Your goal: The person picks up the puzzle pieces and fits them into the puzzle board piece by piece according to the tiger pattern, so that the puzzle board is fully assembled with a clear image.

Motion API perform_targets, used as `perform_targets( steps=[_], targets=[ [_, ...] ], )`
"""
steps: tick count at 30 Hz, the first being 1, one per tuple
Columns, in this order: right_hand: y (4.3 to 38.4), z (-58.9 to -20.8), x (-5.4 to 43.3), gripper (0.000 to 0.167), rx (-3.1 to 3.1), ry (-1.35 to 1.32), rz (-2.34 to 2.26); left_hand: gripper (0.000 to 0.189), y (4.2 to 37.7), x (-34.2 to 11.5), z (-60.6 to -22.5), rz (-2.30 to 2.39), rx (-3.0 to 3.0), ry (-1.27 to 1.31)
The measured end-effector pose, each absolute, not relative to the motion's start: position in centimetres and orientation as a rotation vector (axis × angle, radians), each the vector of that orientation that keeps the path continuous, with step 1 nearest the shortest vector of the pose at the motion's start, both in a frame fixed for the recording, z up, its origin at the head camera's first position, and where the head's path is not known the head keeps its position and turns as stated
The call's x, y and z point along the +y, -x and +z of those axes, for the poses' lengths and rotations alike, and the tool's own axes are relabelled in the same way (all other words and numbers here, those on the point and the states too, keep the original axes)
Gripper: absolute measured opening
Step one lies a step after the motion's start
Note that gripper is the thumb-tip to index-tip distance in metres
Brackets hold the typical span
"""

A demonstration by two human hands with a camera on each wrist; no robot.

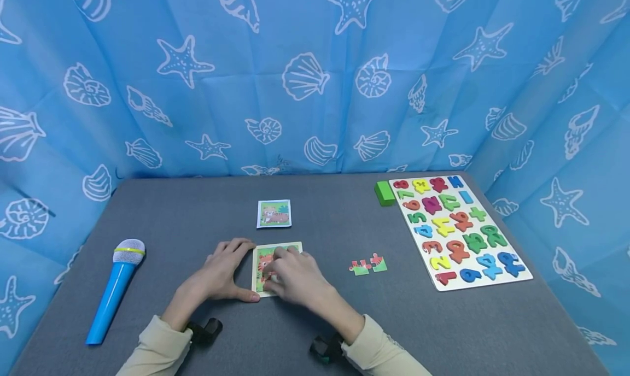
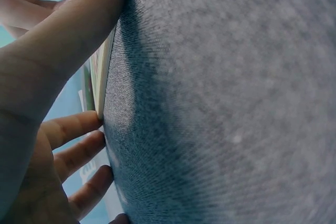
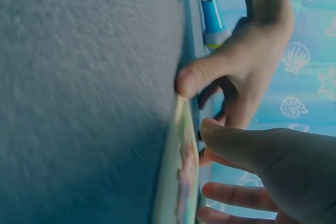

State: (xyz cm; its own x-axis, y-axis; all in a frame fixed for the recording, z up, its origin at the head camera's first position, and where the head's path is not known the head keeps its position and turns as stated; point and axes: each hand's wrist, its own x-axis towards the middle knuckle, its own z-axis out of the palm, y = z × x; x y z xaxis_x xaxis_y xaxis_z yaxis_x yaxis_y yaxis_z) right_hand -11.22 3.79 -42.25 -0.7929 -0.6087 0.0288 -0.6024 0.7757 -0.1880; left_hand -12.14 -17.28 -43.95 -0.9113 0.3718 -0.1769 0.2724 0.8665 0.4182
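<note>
A small wooden jigsaw puzzle (image 1: 257,277) with a pale frame and a red-orange animal picture lies flat on the table. My left hand (image 1: 220,274) spans its left side, thumb at the near corner and fingertips by the far corner. Over the puzzle, my right hand (image 1: 297,277) bends its fingers down to the picture. The right wrist view shows the right thumb (image 3: 231,140) and fingers extended just over the puzzle, with no piece visible between them. The hand hides much of the picture. To the right lie loose red-and-green jigsaw pieces (image 1: 378,263).
Behind the puzzle is a square animal picture (image 1: 274,213). A blue toy microphone (image 1: 110,294) lies at left. At right are a white board with coloured numbers (image 1: 472,280) and a green block (image 1: 384,193). A blue curtain (image 1: 344,119) hangs at the table's back.
</note>
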Motion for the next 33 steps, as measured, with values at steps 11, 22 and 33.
perform_targets(
  steps=[11, 22, 33],
  targets=[
    [12.5, -41.1, 8.1, 0.028, 2.936, 0.909, -0.433, 0.11, 12.3, -17.3, -44.0, 0.557, 2.769, -0.474],
    [13.1, -40.9, 14.1, 0.032, 2.978, 0.713, -0.376, 0.111, 12.2, -17.3, -43.9, 0.565, 2.77, -0.481],
    [12.6, -41.3, 18.4, 0.033, 2.948, 0.708, -0.39, 0.11, 12.3, -17.2, -43.9, 0.562, 2.762, -0.476]
  ],
)
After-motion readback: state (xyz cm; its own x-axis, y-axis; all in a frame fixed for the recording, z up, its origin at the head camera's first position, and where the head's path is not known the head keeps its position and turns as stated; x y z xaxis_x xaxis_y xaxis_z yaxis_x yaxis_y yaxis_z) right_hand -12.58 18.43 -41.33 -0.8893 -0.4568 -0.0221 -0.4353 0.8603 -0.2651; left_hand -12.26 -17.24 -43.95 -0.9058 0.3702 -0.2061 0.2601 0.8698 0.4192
